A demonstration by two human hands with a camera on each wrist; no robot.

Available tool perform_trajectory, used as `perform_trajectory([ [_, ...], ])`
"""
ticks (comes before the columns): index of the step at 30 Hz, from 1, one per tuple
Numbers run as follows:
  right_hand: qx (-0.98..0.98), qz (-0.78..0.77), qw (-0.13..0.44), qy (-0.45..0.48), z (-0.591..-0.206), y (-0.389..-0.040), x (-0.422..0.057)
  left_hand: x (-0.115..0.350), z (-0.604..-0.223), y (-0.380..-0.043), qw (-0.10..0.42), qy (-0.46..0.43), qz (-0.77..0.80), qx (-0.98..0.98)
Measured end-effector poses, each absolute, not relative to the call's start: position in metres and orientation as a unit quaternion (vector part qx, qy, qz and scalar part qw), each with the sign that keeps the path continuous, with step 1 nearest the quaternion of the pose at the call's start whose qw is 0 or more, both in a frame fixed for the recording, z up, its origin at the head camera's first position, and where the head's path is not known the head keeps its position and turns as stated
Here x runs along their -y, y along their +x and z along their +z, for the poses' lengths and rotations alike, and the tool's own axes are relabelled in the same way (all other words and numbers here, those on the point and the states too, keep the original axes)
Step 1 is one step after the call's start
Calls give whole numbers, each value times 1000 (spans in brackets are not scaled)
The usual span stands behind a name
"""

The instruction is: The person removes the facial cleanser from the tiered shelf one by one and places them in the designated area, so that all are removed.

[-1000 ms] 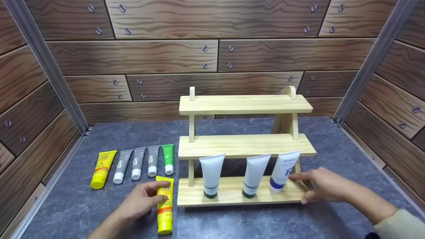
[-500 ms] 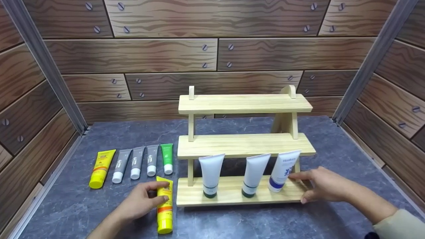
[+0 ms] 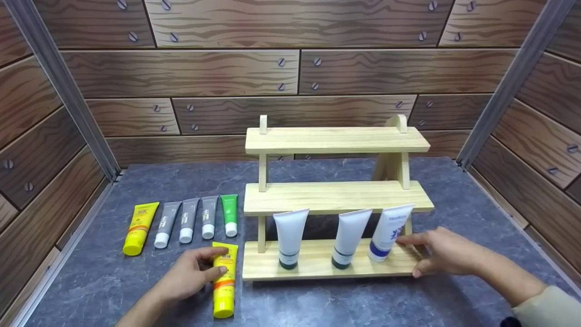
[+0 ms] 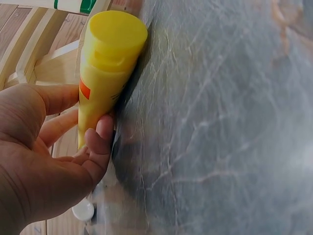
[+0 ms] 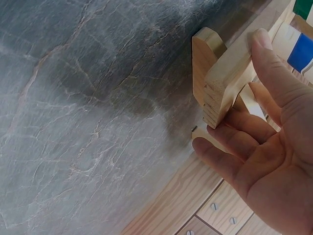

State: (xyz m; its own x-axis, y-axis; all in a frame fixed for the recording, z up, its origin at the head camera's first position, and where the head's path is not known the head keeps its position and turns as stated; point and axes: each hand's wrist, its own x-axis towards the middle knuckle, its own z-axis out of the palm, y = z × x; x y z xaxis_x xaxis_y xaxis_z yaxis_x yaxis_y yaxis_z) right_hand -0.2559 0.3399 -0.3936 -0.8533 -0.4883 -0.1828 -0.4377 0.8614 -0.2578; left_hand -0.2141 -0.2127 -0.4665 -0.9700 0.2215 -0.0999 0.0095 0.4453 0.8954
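In the head view my left hand [image 3: 188,274] holds a yellow squeeze tube [image 3: 224,297] at the rack's front left, thumb on one side and fingers on the other. The left wrist view shows its yellow cap [image 4: 117,29] facing the camera and the tube close along the grey tabletop. My right hand [image 3: 447,252] grips the right end of the bottom shelf on a three-tier wooden rack [image 3: 336,197], its thumb on the front edge [image 5: 230,81]. Its index fingertip is right beside a white tube with a blue band [image 3: 386,234], standing cap down on that shelf.
Two white tubes with dark green caps, one at left [image 3: 290,236] and one nearer the middle [image 3: 349,236], share the bottom shelf. Left of the rack lie another yellow tube [image 3: 140,227], several grey tubes [image 3: 188,218] and a green tube [image 3: 229,211]. Wood-patterned walls [image 3: 236,75] enclose the table.
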Motion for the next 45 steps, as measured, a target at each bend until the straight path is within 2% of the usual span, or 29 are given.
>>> perform_trajectory([
  [6, -957, -104, 116, -245, -394, -255, -341, 209, -466, -216, 118, 49, 516, -847],
  [17, -951, -102, 98, -276, -395, -255, -342, 209, -466, -215, 114, 22, 522, -845],
  [36, -954, -109, 110, -256, -395, -256, -342, 207, -466, -210, 108, 59, 534, -837],
  [45, -955, -106, 109, -255, -395, -256, -341, 209, -465, -209, 105, 41, 520, -847],
])
